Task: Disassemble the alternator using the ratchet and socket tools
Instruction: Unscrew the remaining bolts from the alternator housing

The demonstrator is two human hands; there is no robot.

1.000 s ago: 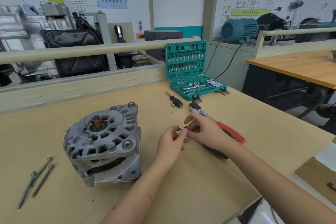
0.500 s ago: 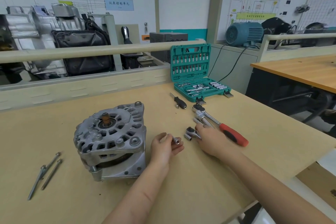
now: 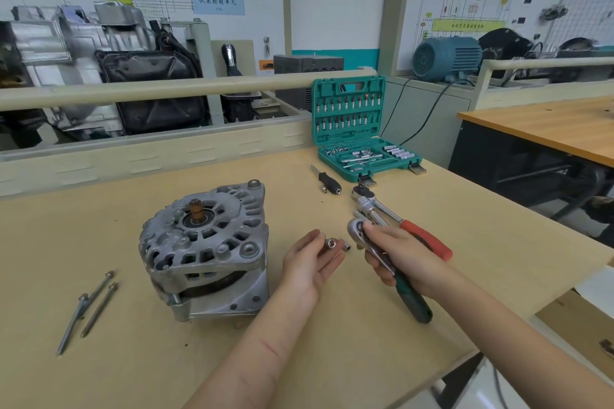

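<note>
The silver alternator (image 3: 206, 252) stands on the wooden bench (image 3: 332, 342), shaft end up. Just right of it, my left hand (image 3: 310, 262) holds a small chrome socket (image 3: 332, 243) between thumb and fingers. My right hand (image 3: 398, 257) grips a ratchet with a dark green handle (image 3: 413, 300); its round head (image 3: 356, 230) points toward the socket, a short gap apart. A small chrome piece (image 3: 346, 246) sits between socket and ratchet head.
A red-handled ratchet (image 3: 427, 239) lies behind my right hand. A black-handled driver (image 3: 329, 181) and an open teal socket case (image 3: 362, 139) are farther back. Three long bolts (image 3: 91, 305) lie at the left. The bench edge runs diagonally at lower right.
My right hand has picked the green-handled ratchet up off the bench and turned its head toward my left hand, which still holds the socket. The view has shifted slightly left.
</note>
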